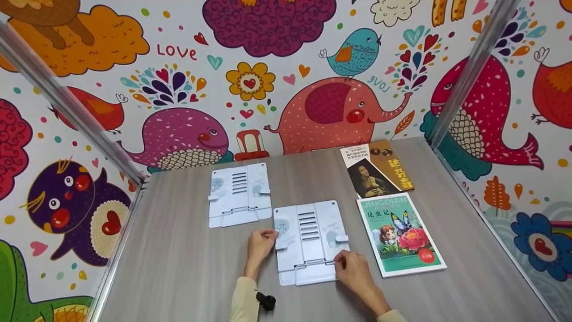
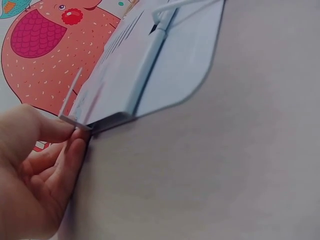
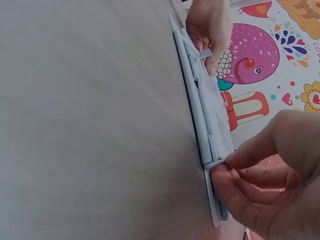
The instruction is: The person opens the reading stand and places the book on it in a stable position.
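Observation:
A pale folding book stand [image 1: 313, 249] with slots down its middle lies flat before me on the table. At its left edge, close by the side clip [image 2: 75, 122], my left hand [image 1: 260, 247] pinches the panel between thumb and fingers. My right hand [image 1: 356, 270] is at the stand's lower right side. In the right wrist view, the thumb and forefinger of that right hand [image 3: 275, 175] pinch the stand's edge beside the hinged lower ledge [image 3: 212, 200]. A second, matching book stand [image 1: 248, 197] lies flat behind and to the left, untouched.
Right of the stand lies a green-covered book [image 1: 404, 237]. Behind it are a book with a portrait cover [image 1: 368, 176] and a brown book [image 1: 395, 165]. A small black device [image 1: 267, 302] is at the left sleeve. Patterned wall panels [image 1: 187, 134] enclose the wood-grain table [image 1: 178, 264].

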`<action>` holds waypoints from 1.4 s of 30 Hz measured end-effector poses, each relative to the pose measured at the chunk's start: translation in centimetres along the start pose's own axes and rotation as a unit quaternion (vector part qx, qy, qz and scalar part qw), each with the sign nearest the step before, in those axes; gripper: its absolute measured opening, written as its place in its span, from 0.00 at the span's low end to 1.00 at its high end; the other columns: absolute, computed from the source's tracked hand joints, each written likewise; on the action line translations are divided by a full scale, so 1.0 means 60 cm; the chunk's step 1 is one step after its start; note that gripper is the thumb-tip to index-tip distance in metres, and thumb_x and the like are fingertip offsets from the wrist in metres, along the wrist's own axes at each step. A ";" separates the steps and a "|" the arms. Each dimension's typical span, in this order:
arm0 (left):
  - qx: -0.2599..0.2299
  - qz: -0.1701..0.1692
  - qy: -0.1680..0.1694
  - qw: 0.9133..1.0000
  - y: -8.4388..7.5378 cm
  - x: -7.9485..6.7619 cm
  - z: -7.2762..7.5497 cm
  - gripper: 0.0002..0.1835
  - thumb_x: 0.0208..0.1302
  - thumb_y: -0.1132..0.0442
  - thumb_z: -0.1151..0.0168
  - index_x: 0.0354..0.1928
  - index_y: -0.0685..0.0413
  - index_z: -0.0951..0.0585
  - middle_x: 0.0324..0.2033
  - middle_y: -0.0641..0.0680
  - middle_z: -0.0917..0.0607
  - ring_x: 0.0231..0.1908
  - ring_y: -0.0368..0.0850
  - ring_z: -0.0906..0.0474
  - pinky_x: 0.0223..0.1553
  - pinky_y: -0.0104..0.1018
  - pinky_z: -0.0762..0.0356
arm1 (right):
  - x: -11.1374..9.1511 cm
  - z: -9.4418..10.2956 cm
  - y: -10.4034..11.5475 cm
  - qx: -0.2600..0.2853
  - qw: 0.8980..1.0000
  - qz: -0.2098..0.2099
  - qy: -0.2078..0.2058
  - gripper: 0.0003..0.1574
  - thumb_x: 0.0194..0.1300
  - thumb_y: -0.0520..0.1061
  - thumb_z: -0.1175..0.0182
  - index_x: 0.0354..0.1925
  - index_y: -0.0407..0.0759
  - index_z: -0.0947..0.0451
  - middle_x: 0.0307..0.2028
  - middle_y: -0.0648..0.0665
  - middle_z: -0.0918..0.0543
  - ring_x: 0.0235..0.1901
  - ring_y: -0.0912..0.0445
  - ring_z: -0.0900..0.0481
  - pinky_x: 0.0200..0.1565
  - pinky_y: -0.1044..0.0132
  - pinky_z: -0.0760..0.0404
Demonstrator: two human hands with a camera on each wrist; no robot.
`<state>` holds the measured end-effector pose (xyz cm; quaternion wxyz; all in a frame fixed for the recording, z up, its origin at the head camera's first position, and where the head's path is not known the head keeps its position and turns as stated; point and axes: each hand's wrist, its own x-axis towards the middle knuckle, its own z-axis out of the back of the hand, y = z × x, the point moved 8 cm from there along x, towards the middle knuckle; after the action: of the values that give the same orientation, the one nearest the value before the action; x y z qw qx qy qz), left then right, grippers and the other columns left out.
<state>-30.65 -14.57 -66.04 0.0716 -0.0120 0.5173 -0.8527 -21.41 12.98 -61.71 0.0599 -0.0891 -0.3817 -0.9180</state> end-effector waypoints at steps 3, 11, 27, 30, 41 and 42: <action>0.001 -0.001 -0.002 1.000 0.000 -0.002 -0.001 0.09 0.63 0.64 0.31 0.40 0.65 0.13 0.31 0.56 0.12 0.29 0.40 0.19 0.33 0.34 0.19 | -0.001 0.001 -0.003 0.003 1.000 -0.019 0.007 0.09 0.52 0.29 0.32 0.25 0.40 0.20 0.20 0.51 0.22 0.22 0.64 0.29 0.24 0.71 0.29; 0.011 0.015 -0.012 1.000 0.000 -0.004 0.003 0.09 0.64 0.62 0.32 0.40 0.63 0.13 0.32 0.55 0.11 0.31 0.42 0.18 0.35 0.34 0.19 | -0.004 -0.002 -0.011 0.003 0.998 -0.056 0.021 0.10 0.55 0.31 0.31 0.24 0.41 0.21 0.21 0.51 0.23 0.23 0.62 0.30 0.24 0.72 0.30; 0.025 0.026 -0.021 0.999 -0.003 -0.006 0.005 0.08 0.64 0.62 0.31 0.39 0.61 0.12 0.31 0.53 0.12 0.31 0.42 0.19 0.35 0.36 0.20 | -0.013 -0.002 -0.010 -0.001 0.999 -0.049 0.002 0.10 0.55 0.31 0.34 0.25 0.43 0.22 0.21 0.52 0.24 0.22 0.63 0.31 0.26 0.69 0.31; 0.029 0.023 -0.022 0.999 -0.003 -0.006 0.004 0.08 0.64 0.62 0.31 0.39 0.61 0.13 0.31 0.53 0.11 0.31 0.42 0.19 0.36 0.37 0.20 | -0.015 -0.002 -0.012 0.010 0.999 -0.049 0.001 0.09 0.56 0.31 0.34 0.26 0.42 0.22 0.21 0.52 0.23 0.23 0.63 0.30 0.27 0.68 0.30; 0.033 0.040 -0.032 0.998 0.000 -0.006 0.004 0.08 0.64 0.61 0.31 0.39 0.59 0.12 0.31 0.53 0.12 0.31 0.43 0.19 0.36 0.37 0.20 | -0.023 -0.006 -0.025 0.072 0.997 -0.037 0.017 0.09 0.61 0.30 0.34 0.30 0.41 0.21 0.24 0.51 0.21 0.26 0.66 0.29 0.29 0.71 0.26; 0.034 0.040 -0.033 0.998 0.000 -0.006 0.004 0.08 0.64 0.61 0.31 0.39 0.59 0.12 0.31 0.53 0.12 0.31 0.43 0.19 0.36 0.36 0.20 | -0.023 -0.007 -0.026 0.078 0.996 -0.036 0.020 0.08 0.62 0.30 0.34 0.30 0.40 0.21 0.25 0.51 0.21 0.26 0.66 0.29 0.29 0.71 0.26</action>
<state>-30.25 -14.73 -65.95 0.1233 -0.0171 0.4855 -0.8653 -20.36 13.84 -63.35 0.0407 -0.0520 -0.4538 -0.8887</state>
